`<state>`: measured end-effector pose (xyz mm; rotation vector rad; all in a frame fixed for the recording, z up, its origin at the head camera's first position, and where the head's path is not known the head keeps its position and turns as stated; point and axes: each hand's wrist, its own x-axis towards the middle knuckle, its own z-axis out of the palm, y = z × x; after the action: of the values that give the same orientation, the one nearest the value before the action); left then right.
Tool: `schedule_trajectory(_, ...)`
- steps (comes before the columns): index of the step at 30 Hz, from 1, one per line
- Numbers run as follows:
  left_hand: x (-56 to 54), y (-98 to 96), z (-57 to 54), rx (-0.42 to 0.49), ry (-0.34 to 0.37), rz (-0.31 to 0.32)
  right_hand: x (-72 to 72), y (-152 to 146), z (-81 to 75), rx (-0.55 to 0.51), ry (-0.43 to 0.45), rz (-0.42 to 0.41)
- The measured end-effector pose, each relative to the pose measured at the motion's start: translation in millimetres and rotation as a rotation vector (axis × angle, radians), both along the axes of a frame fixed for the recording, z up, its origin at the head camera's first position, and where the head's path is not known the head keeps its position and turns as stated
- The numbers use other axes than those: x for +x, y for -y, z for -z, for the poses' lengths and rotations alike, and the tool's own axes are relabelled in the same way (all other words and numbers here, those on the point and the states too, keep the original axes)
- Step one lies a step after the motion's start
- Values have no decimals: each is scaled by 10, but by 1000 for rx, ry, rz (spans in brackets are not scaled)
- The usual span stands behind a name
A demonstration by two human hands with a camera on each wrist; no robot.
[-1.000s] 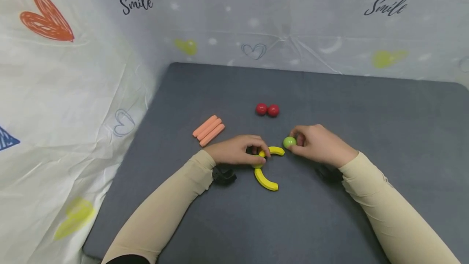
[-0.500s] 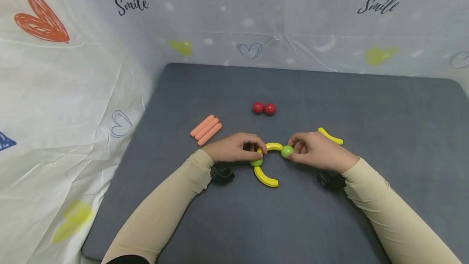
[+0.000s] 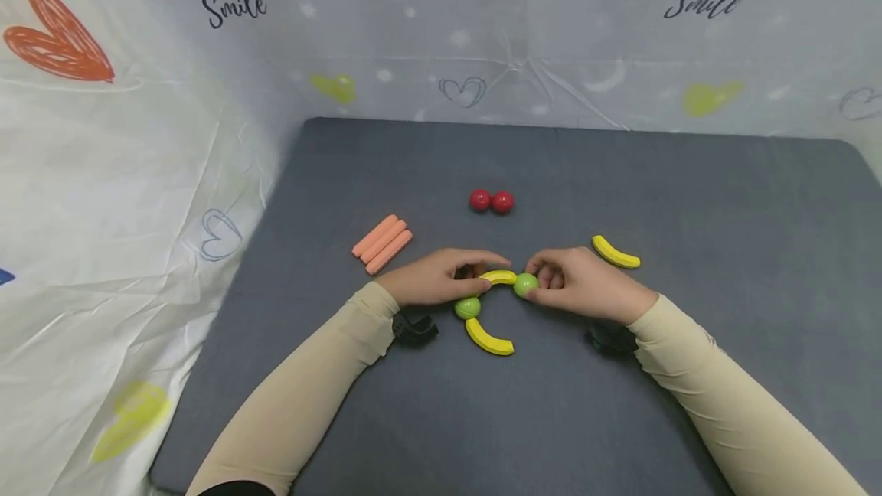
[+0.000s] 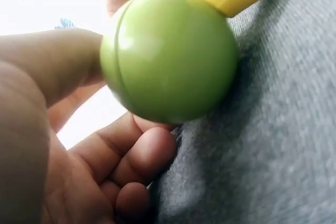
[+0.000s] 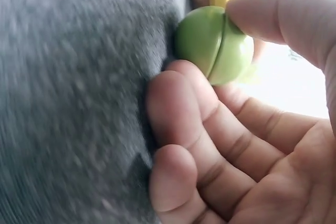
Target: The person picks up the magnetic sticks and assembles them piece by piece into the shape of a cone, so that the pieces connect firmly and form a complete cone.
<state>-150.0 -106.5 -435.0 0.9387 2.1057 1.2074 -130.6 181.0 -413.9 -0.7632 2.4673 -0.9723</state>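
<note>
Contact replaces a gap from one second ago: the right green ball [image 3: 526, 285], pinched by the right hand [image 3: 586, 282], meets the upper yellow arc [image 3: 499, 277], which the left hand [image 3: 443, 275] pinches (near the left green ball [image 3: 467, 308]) on the grey table [image 3: 592, 412], so another joint looks made.

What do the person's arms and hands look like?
The left hand and right hand are ungloved. The left sleeve and right sleeve are plain beige, wrinkled, reaching the wrists. A black device shows at each wrist; a black patch shows by the left sleeve.
</note>
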Motion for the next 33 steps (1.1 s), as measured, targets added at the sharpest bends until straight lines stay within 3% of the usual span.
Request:
schedule_trajectory(8,6,-18,12,-35,-8,-73,7,112,26,-54,-52,-46)
schedule_trajectory(19,28,-55,34,-56,-164,-128,16,154,52,-87,-102,-45)
schedule_trajectory(33,14,-82,78,-55,-288,-195,-105,-294,-258,52,-184,136)
